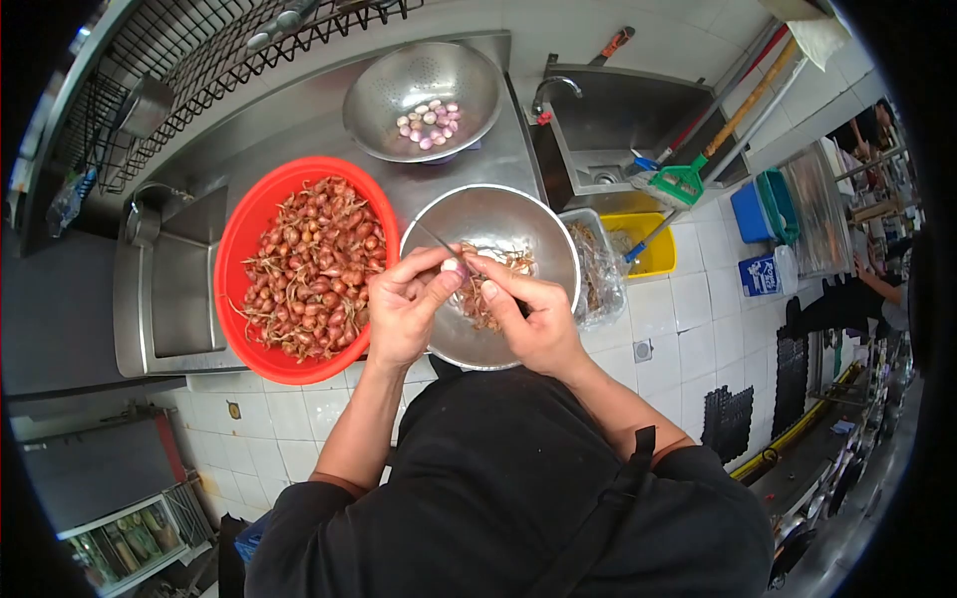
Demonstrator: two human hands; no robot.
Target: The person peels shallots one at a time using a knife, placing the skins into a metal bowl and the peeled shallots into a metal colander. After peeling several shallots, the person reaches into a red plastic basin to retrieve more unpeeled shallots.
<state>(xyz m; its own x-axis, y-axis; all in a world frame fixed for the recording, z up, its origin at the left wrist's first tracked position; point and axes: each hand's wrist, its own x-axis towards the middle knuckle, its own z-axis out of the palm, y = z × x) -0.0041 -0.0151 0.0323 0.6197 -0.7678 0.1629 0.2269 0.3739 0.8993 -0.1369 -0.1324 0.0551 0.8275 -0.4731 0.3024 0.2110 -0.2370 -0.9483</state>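
Metal counter (414, 185) carried the lot. Red basin (227, 271) sat on the person's left, heaped with unpeeled shallots (311, 264). Steel bowl (546, 239) was just beside it, directly under the hands, with loose peels (515, 260) in the bottom. Colander (383, 102) stood behind both, a small batch of peeled shallots (429, 125) inside.

Arms: both forearms came up from the body and angled inward, so the hands met over the bowl, left of its middle. Left hand (401, 311) was raised with the wrist below it, fingers bent, thumb reaching across toward the other hand. Right hand (543, 326) mirrored it, thumb and forefinger pointing left, other fingers curled under and mostly hidden.

Grip: left fingers were pinched on one shallot; right fingers were closed round the knife (435, 237), handle largely hidden by the hand. Blade ran up and left past the shallot; couldn't tell if the edge was biting in. The held shallot (453, 266) was between the two hands, above the bowl, pale and pinkish on the visible side.
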